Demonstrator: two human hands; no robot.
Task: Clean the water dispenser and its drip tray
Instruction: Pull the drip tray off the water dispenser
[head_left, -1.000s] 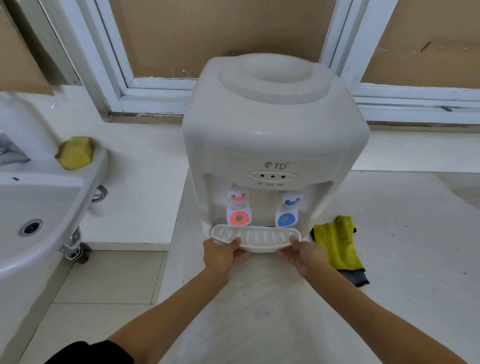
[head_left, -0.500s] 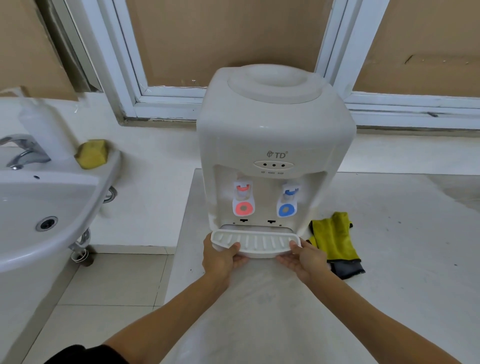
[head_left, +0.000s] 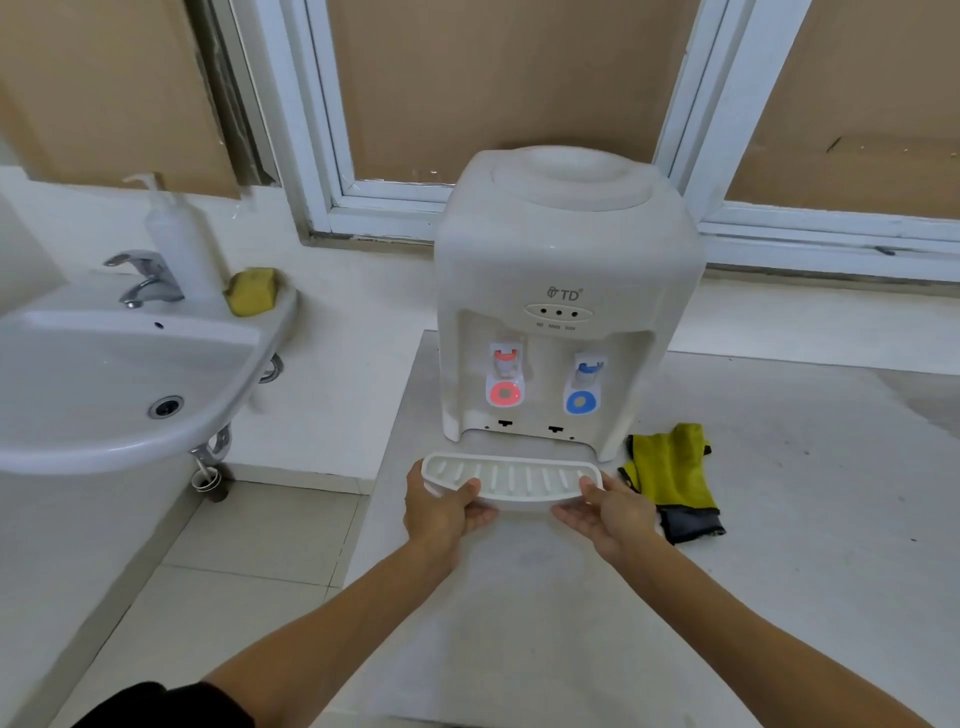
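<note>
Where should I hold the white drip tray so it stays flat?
Hold the drip tray by its two short ends, one hand each side, thumbs on the rim, fingers beneath. It is wide and shallow, so an end grip keeps it level.

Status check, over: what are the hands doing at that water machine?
Left hand and right hand grip drip tray by its ends. Tray clear of dispenser. Nothing in the way.

Drip tray held clear of the water dispenser

Left hand (head_left: 441, 512) and right hand (head_left: 613, 514) grip the 2 ends of the white drip tray (head_left: 511, 480), just in front of the water dispenser (head_left: 566, 270) on the counter (head_left: 779, 545). A yellow cloth (head_left: 670, 467) lies right; a sink (head_left: 104, 374) with a sponge (head_left: 252, 291) stands left.
</note>
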